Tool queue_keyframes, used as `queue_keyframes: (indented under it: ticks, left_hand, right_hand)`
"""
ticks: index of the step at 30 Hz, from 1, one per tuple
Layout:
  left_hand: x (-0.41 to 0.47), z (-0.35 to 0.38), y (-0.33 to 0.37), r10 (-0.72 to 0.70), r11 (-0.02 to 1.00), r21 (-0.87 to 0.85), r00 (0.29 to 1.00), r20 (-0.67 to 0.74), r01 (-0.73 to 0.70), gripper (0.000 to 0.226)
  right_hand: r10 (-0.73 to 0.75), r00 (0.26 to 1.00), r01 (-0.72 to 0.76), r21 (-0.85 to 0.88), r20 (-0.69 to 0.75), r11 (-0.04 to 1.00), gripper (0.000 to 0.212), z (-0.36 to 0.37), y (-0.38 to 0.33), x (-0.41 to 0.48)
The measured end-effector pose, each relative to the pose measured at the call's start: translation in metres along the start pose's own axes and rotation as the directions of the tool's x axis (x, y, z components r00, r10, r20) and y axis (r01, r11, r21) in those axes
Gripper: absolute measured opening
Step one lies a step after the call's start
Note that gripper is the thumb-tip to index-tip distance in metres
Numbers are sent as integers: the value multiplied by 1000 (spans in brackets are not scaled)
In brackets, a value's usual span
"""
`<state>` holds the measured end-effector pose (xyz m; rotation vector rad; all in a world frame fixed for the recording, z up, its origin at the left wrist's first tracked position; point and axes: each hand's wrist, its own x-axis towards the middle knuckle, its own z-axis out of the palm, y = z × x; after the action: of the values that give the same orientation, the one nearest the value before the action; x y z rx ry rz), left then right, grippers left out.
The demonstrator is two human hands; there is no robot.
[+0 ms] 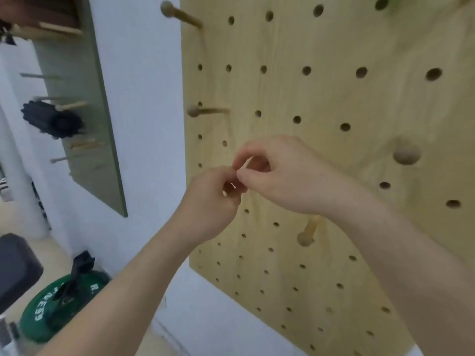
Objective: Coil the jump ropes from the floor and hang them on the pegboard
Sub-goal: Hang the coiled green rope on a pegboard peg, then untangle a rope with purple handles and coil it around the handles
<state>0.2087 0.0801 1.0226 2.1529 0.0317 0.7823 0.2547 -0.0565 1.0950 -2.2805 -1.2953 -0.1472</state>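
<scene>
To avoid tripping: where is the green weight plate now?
In the head view the green weight plate sits on the floor at lower left, left of the wooden pegboard.

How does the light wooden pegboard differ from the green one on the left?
The wooden pegboard is close, faces the camera and shows rows of holes; the green pegboard is farther left, nearly edge-on, no holes visible. The wooden pegboard's pegs look bare; the green pegboard carries a black ribbed item. Left hand and right hand pinch a thin pale strand before the wooden pegboard only. Both are on the white wall with wooden pegs sticking out.
</scene>
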Motion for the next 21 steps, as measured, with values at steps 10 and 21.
queue_keyframes:
  ticks: [10, 21]
  left_hand:
    - [-154, 58, -164, -380, 881, 400, 882, 278, 253, 27]
    - [-539, 224, -459, -834, 537, 499, 338, 436, 680, 34]
  right_hand:
    - [199, 778, -109, -184, 596, 977, 22, 227, 48, -42]
    - [287, 300, -528, -92, 910, 844, 57, 663, 176, -301]
